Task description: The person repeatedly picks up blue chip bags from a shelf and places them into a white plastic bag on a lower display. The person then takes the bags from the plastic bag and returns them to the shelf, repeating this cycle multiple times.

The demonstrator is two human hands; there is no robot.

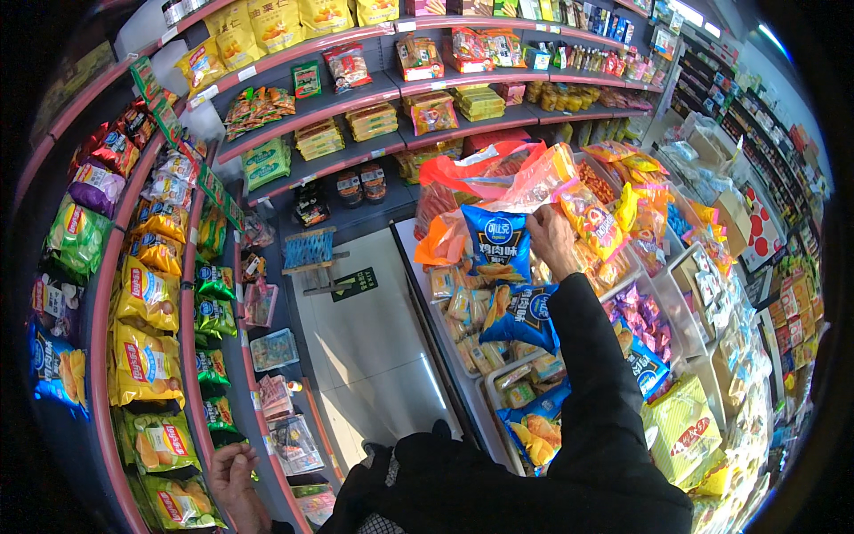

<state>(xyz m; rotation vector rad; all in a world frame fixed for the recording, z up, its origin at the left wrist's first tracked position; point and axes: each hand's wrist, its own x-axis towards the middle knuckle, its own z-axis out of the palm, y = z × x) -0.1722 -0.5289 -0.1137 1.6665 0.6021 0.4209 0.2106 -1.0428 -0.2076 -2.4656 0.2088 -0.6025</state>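
My right hand pinches the upper right edge of a blue Copico potato chip bag, held upright over bins of packaged snacks. Just below it, a second blue chip bag lies on wrapped snacks. Another blue chip bag rests nearer me, partly covered by my sleeve, and one more blue bag shows right of my forearm. Low on the left, my left hand has curled fingers beside the shelf with small green snack bags; whether it holds anything cannot be made out.
Yellow Lay's bags and green Lay's bags line the left shelf. A red plastic bag sits behind the snack bins. Tiled floor runs between shelves and bins, with a small blue-topped folding stool at its far end.
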